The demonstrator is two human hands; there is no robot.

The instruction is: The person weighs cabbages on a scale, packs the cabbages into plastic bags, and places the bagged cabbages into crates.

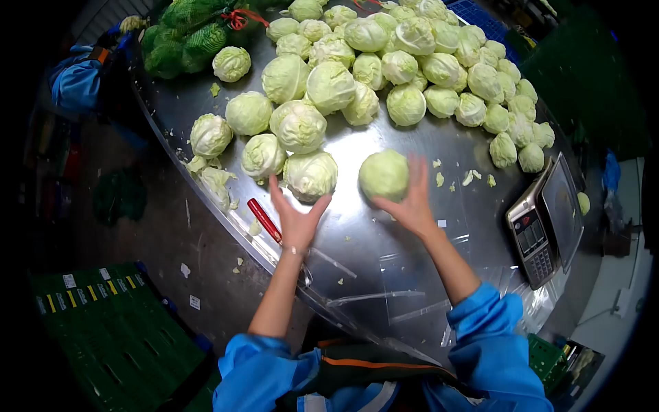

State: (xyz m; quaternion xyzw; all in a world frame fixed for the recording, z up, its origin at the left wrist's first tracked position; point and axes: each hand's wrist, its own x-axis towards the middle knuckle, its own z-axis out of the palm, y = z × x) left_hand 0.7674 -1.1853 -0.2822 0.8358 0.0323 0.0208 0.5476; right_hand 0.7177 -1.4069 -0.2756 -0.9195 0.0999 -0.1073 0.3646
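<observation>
My left hand (296, 218) is at the near side of a pale green cabbage (311, 176), its thumb and fingers spread around the lower edge. Whether it touches the leaves is hard to tell. My right hand (410, 204) cups another cabbage (382, 175), thumb along the near side and fingers on the right side. This cabbage is smooth, slightly blurred and apart from the pile. Left of my left hand lies a red-handled tool (264, 220), its other end hidden. Several more cabbages (298, 127) sit just beyond both hands.
Loose cabbages (439, 69) are heaped across the far side of the metal table (357, 254). Green net bags (185, 41) lie far left. A scale (532, 240) stands right. Clear plastic (419, 288) lies near me. A person's blue sleeve (77, 82) shows far left; green crates (110, 336) stand below.
</observation>
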